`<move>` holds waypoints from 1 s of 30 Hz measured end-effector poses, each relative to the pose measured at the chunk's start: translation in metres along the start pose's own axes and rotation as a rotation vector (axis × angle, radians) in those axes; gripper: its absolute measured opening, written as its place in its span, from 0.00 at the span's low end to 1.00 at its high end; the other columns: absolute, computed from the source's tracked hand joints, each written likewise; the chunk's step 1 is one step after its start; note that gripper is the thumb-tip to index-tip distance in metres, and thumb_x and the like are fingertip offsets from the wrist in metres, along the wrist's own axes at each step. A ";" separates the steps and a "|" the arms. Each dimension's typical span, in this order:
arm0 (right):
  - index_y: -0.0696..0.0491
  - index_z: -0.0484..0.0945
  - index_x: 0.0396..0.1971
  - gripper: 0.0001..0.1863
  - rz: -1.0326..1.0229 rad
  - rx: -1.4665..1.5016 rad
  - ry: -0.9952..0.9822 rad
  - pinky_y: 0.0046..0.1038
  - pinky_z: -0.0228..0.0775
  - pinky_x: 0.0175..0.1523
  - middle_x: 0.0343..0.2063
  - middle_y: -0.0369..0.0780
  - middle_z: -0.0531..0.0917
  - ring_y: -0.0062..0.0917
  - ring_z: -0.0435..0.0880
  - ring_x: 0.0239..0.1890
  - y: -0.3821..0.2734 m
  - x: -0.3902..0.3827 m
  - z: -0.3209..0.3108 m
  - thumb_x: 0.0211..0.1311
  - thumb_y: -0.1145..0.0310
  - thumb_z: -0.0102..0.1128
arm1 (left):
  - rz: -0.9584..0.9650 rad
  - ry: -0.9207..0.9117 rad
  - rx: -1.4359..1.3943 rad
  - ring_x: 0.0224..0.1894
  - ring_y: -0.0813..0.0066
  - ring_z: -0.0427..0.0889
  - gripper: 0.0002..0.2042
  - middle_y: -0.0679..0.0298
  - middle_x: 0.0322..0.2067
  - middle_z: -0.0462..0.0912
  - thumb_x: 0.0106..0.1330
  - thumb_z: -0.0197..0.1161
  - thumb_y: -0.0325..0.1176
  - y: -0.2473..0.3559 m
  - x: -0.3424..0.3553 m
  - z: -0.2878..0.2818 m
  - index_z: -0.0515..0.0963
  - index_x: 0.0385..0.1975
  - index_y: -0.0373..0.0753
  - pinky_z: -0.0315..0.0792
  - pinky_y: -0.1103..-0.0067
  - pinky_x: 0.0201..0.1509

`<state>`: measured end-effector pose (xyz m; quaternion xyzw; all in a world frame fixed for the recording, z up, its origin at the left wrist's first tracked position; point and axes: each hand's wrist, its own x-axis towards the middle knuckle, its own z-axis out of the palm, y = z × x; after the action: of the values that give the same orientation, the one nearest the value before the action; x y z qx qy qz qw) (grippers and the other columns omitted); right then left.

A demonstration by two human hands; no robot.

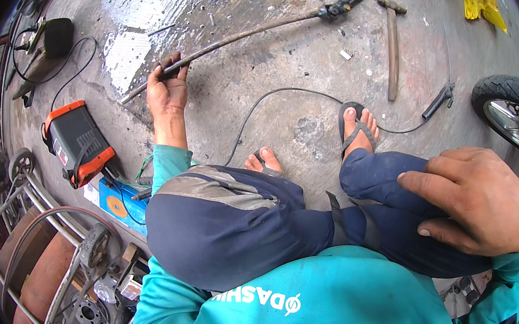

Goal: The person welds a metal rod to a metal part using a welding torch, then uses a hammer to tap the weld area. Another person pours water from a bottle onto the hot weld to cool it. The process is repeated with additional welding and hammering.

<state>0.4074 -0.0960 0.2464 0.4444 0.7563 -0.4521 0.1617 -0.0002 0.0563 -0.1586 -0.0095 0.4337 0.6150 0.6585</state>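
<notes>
My left hand [167, 89] is closed around a long, dark metal shaft [251, 32] near its left end. The shaft slants up to the right, low over the concrete floor. At its far end is a universal joint [339, 7] with a short forked piece. Whether the far end touches the floor, I cannot tell. My right hand [478, 198] hangs over my right thigh, palm down, thumb and fingers apart, with nothing seen in it. A hammer [392, 51] with a wooden handle lies right of the shaft's far end.
An orange and black welding machine [83, 143] stands left. Its cable [283, 89] appears to cross before my feet to an electrode holder [437, 103]. A motorcycle wheel [513, 109] is at right, a metal trolley [54, 217] at left, a yellow plastic bag [484, 9] at far right.
</notes>
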 end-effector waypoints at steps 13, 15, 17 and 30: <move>0.57 0.78 0.53 0.33 -0.013 -0.020 -0.005 0.43 0.74 0.43 0.34 0.45 0.81 0.45 0.82 0.37 -0.001 0.003 -0.007 0.45 0.60 0.75 | -0.065 0.153 0.116 0.57 0.44 0.81 0.07 0.50 0.42 0.82 0.75 0.57 0.32 -0.012 -0.023 0.000 0.74 0.42 0.34 0.72 0.45 0.66; 0.57 0.79 0.52 0.32 -0.021 -0.016 -0.012 0.43 0.75 0.43 0.33 0.45 0.81 0.45 0.82 0.37 0.000 0.003 -0.006 0.45 0.60 0.75 | -0.091 0.125 0.143 0.54 0.47 0.83 0.08 0.51 0.42 0.83 0.75 0.58 0.33 -0.011 -0.020 -0.012 0.75 0.42 0.34 0.76 0.50 0.65; 0.57 0.79 0.52 0.31 -0.041 -0.023 0.007 0.43 0.75 0.42 0.32 0.44 0.80 0.44 0.83 0.36 0.000 0.005 -0.008 0.47 0.60 0.74 | -0.062 0.076 0.170 0.55 0.50 0.83 0.08 0.53 0.43 0.84 0.75 0.59 0.33 -0.011 -0.022 -0.018 0.76 0.42 0.33 0.78 0.51 0.63; 0.53 0.78 0.52 0.28 -0.040 -0.055 -0.021 0.42 0.76 0.42 0.32 0.42 0.81 0.42 0.84 0.38 0.000 0.003 -0.013 0.53 0.58 0.73 | 0.025 -0.104 0.014 0.59 0.47 0.82 0.06 0.55 0.46 0.86 0.74 0.56 0.27 -0.012 -0.025 -0.025 0.77 0.46 0.40 0.80 0.47 0.59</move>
<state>0.4084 -0.0837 0.2516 0.4196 0.7756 -0.4389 0.1728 -0.0011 0.0202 -0.1655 0.0326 0.4035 0.6199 0.6722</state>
